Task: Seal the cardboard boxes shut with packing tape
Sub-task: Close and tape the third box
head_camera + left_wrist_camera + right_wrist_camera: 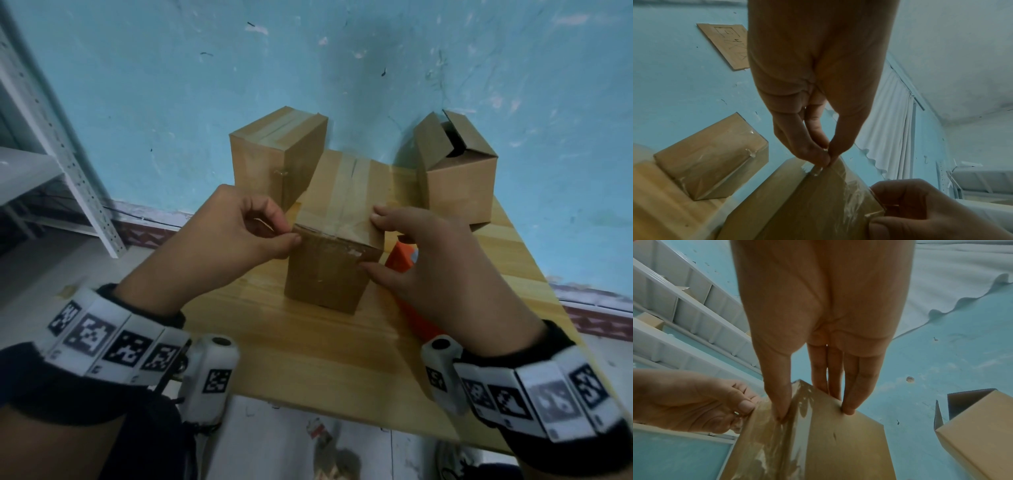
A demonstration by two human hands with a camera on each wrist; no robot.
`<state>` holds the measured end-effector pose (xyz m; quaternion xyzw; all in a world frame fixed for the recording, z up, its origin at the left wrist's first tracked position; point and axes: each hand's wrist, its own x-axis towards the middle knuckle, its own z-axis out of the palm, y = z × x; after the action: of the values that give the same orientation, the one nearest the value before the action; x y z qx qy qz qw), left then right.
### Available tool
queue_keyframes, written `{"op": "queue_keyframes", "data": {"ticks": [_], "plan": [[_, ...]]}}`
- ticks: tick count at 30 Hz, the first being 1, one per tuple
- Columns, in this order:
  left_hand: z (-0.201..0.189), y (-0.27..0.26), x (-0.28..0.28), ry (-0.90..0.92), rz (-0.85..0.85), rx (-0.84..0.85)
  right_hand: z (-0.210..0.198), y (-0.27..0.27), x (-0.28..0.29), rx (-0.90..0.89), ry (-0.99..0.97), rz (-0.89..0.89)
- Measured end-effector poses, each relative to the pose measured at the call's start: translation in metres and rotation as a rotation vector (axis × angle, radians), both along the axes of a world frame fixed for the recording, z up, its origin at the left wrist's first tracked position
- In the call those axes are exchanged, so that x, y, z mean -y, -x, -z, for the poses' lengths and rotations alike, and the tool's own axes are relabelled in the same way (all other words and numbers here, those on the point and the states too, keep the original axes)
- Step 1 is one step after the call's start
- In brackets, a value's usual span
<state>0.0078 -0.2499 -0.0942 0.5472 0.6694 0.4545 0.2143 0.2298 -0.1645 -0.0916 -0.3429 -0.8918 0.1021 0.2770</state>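
We have the box being taped [334, 253] mid-tabletop [308, 349], slightly toward the near edge. Clear tape [346, 192] runs along its top seam and folds over the near face.

Our left hand [219, 240] pinches the tape end between thumb and forefinger at the box's near-left top corner; the left wrist view shows the pinch right on the corner. Our right hand [442, 270] has straight fingers pressing the top face near the right edge, thumb flat against the near face, nothing gripped.

A sealed box [274, 150] stands at the far edge, left of the middle, just behind the working box. An open box [459, 171] with flaps up sits at the far-right corner. An orange object [402, 260] lies partly hidden under our right hand; what it is we cannot tell.
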Motion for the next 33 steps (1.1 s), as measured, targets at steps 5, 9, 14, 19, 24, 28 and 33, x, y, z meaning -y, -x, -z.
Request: {"op": "queue_keyframes", "data": {"ticks": [5, 9, 14, 19, 24, 28, 33], "plan": [[-0.003, 0.002, 0.007, 0.092, 0.182, 0.163, 0.000, -0.002, -0.001, 0.018, -0.001, 0.003], [0.000, 0.009, 0.005, 0.037, 0.206, 0.156, 0.000, -0.001, -0.002, 0.002, -0.007, -0.014], [-0.007, 0.014, 0.006, -0.005, 0.180, 0.278, 0.000, -0.002, -0.003, -0.009, -0.017, -0.037], [-0.003, 0.007, 0.001, -0.051, 0.152, 0.175, 0.000, -0.004, -0.007, 0.017, -0.010, -0.061], [0.006, 0.000, -0.008, -0.070, 0.186, 0.123, 0.004, -0.003, -0.009, 0.012, -0.035, -0.079], [0.006, 0.001, -0.009, -0.075, 0.226, 0.121, 0.005, 0.002, -0.003, 0.028, -0.022, -0.059], [0.009, 0.002, -0.011, -0.050, 0.257, 0.195, 0.007, 0.011, 0.005, 0.126, -0.025, 0.005]]}}
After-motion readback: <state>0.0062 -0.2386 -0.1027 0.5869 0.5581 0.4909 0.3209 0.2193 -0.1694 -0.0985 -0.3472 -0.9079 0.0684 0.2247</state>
